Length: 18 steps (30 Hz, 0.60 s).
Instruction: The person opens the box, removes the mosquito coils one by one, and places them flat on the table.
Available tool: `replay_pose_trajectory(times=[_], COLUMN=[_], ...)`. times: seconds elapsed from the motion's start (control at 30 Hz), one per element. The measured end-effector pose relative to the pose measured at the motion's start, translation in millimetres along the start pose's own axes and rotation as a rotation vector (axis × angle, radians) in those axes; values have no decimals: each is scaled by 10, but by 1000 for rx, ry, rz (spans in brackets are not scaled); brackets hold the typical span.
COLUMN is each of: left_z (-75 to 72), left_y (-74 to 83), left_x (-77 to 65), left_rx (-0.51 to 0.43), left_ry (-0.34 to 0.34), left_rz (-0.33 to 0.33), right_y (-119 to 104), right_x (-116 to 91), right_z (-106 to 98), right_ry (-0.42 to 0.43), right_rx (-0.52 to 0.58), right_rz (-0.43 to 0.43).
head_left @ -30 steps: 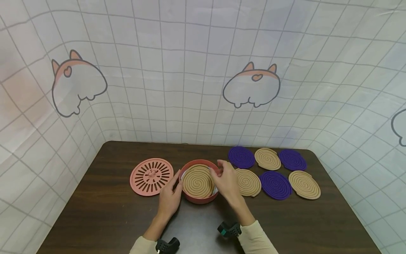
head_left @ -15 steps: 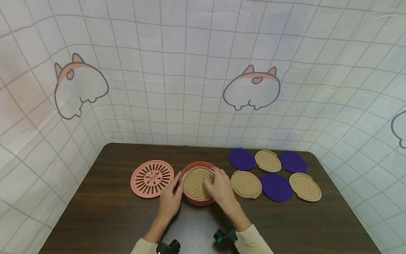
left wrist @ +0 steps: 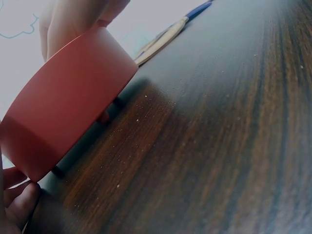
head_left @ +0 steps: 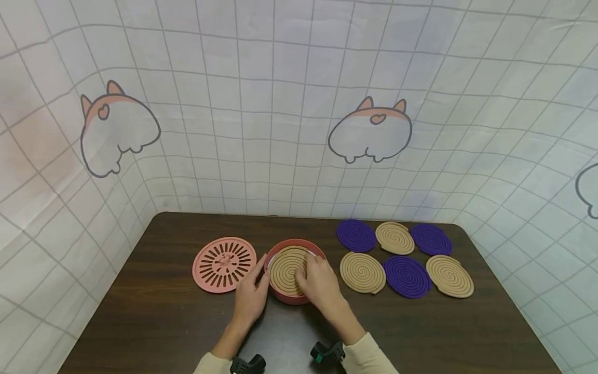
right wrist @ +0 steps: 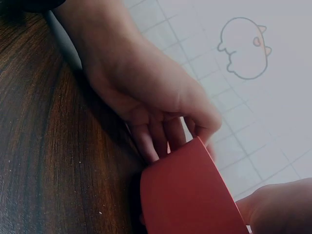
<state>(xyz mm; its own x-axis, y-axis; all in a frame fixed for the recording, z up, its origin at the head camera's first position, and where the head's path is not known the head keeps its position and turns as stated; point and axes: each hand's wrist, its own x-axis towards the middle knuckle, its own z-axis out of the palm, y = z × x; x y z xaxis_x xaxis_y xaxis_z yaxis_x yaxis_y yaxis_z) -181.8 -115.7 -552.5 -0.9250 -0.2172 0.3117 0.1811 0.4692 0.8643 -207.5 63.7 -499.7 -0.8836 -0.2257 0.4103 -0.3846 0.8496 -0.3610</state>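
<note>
A round red tub (head_left: 288, 300) stands mid-table with a tan mosquito coil (head_left: 282, 270) inside. My left hand (head_left: 250, 298) grips the tub's left side, thumb near the rim. In the left wrist view, its fingertips (left wrist: 22, 200) curl at the bottom edge of the tub (left wrist: 73, 92). My right hand (head_left: 321, 285) reaches over the right rim, thumb on top of the coil and bent fingers at its right edge. The right wrist view shows the right hand (right wrist: 151, 87) with fingers dipping behind the tub wall (right wrist: 190, 195); their tips are hidden.
Left of the tub lies a pink slotted lid (head_left: 223, 265). To the right, tan coils (head_left: 363, 272) and purple coils (head_left: 407, 276) lie flat in two rows. A printed grid curtain (head_left: 289, 130) stands behind the dark wooden table (head_left: 154, 306).
My right hand has moved left from the tub's right rim to farther in over the coil, its thumb shifting toward the coil's middle. My left hand keeps its hold on the tub.
</note>
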Motion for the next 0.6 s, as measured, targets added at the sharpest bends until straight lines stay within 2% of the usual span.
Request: replay_pose_trajectory(times=[0.27,0.4,0.6], left_z=[9,5,0], left_y=[-17,-17,-2], left_x=[-4,-6,-9], left_rx=[-1,-3,-5], left_ry=[0,-4,-5], left_rz=[7,2,-12], right_y=[-1,3,17], right_x=[-9,1,27], right_z=[13,0,-65], right_ry=[15,30,3], right_rx=[10,54,181], right_rz=[-18,-18,71])
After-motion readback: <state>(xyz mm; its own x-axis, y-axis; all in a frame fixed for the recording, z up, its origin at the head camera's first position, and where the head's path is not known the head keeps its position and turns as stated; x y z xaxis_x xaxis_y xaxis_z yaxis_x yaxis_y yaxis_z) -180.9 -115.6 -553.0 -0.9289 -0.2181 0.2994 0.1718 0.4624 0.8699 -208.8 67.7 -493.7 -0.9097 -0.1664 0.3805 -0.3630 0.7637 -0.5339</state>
